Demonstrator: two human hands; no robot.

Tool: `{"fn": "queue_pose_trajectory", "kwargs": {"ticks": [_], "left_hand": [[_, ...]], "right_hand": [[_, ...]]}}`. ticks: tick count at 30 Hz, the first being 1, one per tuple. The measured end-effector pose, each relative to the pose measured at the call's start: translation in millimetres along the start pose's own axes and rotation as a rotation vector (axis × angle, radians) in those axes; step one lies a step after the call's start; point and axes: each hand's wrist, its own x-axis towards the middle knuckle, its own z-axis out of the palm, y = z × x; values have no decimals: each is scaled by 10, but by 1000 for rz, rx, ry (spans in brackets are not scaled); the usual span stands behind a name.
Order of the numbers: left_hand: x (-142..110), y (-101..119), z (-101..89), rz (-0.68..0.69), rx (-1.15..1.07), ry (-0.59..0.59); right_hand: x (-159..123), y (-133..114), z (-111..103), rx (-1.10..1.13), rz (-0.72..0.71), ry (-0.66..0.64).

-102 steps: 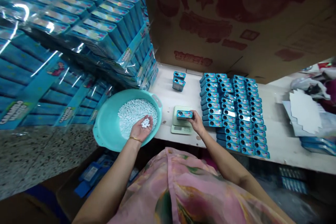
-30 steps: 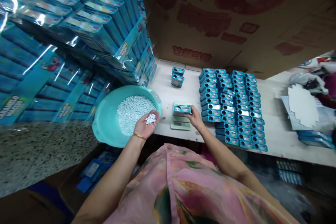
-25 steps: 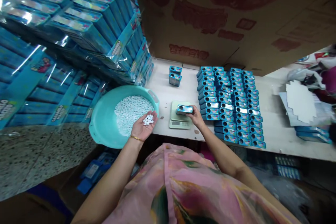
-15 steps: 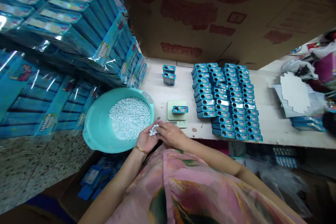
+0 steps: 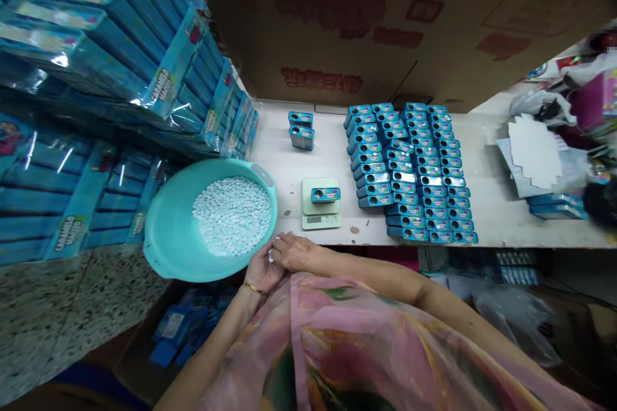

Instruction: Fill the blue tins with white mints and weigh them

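My left hand (image 5: 263, 271) is cupped palm-up beside the basin's right edge, with white candies (image 5: 272, 258) in it. Over that palm lies my right hand (image 5: 297, 252), its fingers bent and closed at the candies; a white bit shows between its fingertips. The hands largely cover the handful. A turquoise basin (image 5: 166, 231), holding a heap of the same small white candies, is just left of them. Beyond my hands a small pale green scale (image 5: 321, 221) bears one upright blue tin (image 5: 325, 195) with a dark round hole in its top; neither hand touches it.
Rows of similar blue tins (image 5: 409, 173) stand on the white table (image 5: 486, 218), with two more (image 5: 301, 137) behind the scale. A large cardboard box (image 5: 347, 32) forms a wall behind. Wrapped packs (image 5: 144, 64) are piled left; cut cardboard (image 5: 535, 151) and bags lie right.
My right hand has let go of the tin, leaving it on the scale, and come to the candies in my left palm. Both hands have drawn nearer my body; the view has shifted.
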Motion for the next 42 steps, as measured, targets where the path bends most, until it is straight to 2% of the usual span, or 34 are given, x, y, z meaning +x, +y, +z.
{"fn": "queue_pose_trajectory", "kwargs": {"ticks": [6, 9, 12, 14, 17, 20, 23, 27, 30, 32, 35, 37, 39, 42], "left_hand": [[-47, -22, 76, 64, -43, 35], [0, -41, 154, 125, -47, -10], [72, -32, 285, 174, -40, -115], [105, -12, 370, 189, -13, -154], [120, 21, 435, 193, 25, -163], [115, 35, 417, 201, 33, -150], [99, 37, 358, 213, 34, -118], [53, 61, 256, 236, 16, -70], [21, 67, 183, 238, 9, -36], [17, 38, 155, 196, 22, -29], [26, -49, 149, 111, 44, -24], [19, -107, 152, 77, 44, 8], [-10, -142, 151, 44, 49, 45], [-79, -149, 144, 0, 49, 79]], "right_hand": [[-63, 59, 6, 140, 22, 19], [-97, 168, -18, 301, 89, 131], [-148, 389, -112, 471, 243, 331], [-200, 592, -192, 505, 357, 445], [-281, 897, -271, 431, 451, 484], [-328, 1087, -267, 330, 463, 383], [-364, 1142, -253, 280, 456, 332], [-487, 1119, -333, 306, 509, 461], [-571, 1000, -393, 321, 542, 536], [-558, 826, -381, 331, 480, 481], [-424, 475, -294, 294, 256, 226], [-311, 275, -223, 211, 175, 59], [-229, 157, -161, 140, 140, -47], [-179, 111, -90, 109, 63, -118]]}}
